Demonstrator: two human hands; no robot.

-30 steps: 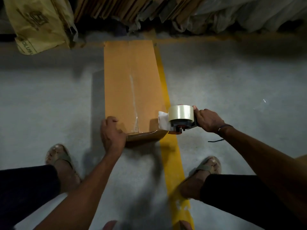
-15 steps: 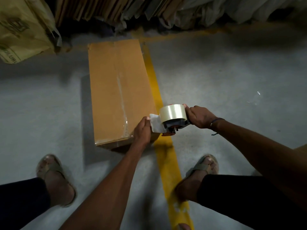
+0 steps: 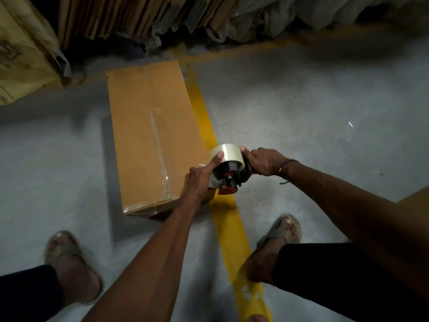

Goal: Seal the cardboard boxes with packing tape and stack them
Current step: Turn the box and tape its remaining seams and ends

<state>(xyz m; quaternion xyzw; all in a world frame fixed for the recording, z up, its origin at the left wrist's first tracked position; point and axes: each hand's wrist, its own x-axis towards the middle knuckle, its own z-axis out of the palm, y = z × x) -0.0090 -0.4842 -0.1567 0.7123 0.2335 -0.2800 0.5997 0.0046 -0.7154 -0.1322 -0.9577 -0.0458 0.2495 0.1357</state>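
A long, flat-topped cardboard box (image 3: 153,138) of plain brown board lies on the floor (image 3: 301,117), its right edge along a painted yellow line (image 3: 222,214). A strip of clear glossy tape (image 3: 159,145) runs down its centre seam and wrinkles at the near end, where more film wraps over the near edge. No print can be read on the box.

Just beside the box's near right corner, the right hand (image 3: 265,162) is curled tight around the handle of a tape dispenser (image 3: 228,174), a black and red frame carrying a fat round roll of clear tape. The left hand (image 3: 200,180) pinches the loose white tape end at the dispenser's front, its thumb pressed on the roll.

The floor is rough, grey, mottled concrete. Along its far edge stand flattened cardboard sheets (image 3: 120,17) and crumpled grey plastic wrap (image 3: 267,15). At the far left corner leans a yellowish sack (image 3: 21,54) with dark lettering too blurred to read. Sandalled feet stand at the near edge.
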